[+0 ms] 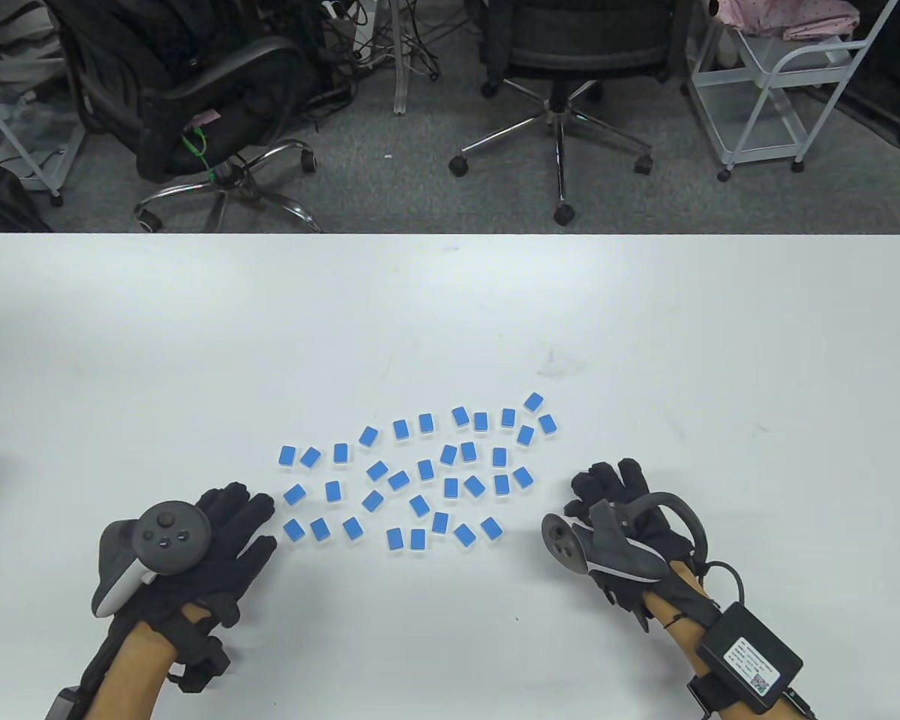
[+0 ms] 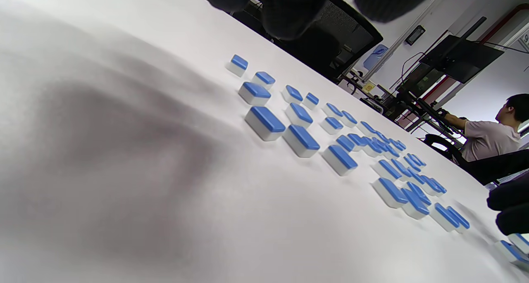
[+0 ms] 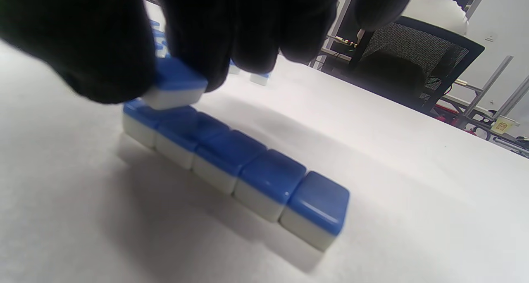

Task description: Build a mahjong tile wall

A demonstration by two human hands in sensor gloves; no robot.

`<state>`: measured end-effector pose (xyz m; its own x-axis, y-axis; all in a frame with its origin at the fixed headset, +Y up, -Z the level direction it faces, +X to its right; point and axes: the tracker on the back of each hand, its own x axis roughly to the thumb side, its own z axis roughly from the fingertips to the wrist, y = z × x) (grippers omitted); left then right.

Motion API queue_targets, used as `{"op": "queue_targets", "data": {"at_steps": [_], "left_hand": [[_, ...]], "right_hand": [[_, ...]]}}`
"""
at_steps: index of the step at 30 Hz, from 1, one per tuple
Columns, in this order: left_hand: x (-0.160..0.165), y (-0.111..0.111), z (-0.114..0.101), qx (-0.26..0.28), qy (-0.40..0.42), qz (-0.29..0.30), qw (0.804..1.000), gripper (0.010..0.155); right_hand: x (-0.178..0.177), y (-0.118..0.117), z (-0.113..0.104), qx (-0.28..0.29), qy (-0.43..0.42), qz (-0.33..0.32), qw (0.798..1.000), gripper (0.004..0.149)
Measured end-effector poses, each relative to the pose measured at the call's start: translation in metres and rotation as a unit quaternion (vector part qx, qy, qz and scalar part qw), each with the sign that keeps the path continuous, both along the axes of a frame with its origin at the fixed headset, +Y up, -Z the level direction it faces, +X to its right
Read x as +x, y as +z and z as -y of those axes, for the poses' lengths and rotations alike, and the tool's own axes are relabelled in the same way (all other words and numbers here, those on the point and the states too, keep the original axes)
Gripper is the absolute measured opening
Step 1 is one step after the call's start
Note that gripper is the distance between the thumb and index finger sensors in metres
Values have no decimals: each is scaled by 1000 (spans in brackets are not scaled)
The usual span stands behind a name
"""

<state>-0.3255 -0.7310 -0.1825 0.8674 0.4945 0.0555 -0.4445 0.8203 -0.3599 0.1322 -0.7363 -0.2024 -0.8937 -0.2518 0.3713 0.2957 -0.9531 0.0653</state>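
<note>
Many blue-backed mahjong tiles (image 1: 420,472) lie scattered face down on the white table (image 1: 450,315); they also show in the left wrist view (image 2: 339,151). My left hand (image 1: 251,517) lies with its fingers spread just left of the scatter and holds nothing; its fingertips (image 2: 289,14) hang above the table. My right hand (image 1: 607,487) is at the scatter's right edge. In the right wrist view it (image 3: 165,68) pinches one tile (image 3: 175,86) just over the far end of a straight row of several tiles (image 3: 248,175). The hand hides that row in the table view.
Bare table stretches beyond the tiles to the far edge (image 1: 450,236). Office chairs (image 1: 562,45) and a white cart (image 1: 780,90) stand on the floor past it. A seated person (image 2: 492,134) shows in the left wrist view.
</note>
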Motion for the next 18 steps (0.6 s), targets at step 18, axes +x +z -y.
{"op": "queue_targets", "data": {"at_steps": [18], "left_hand": [[1, 1, -2, 1, 1, 0, 1000, 68]], "right_hand": [[24, -3, -25, -25, -74, 46, 996, 66]]}}
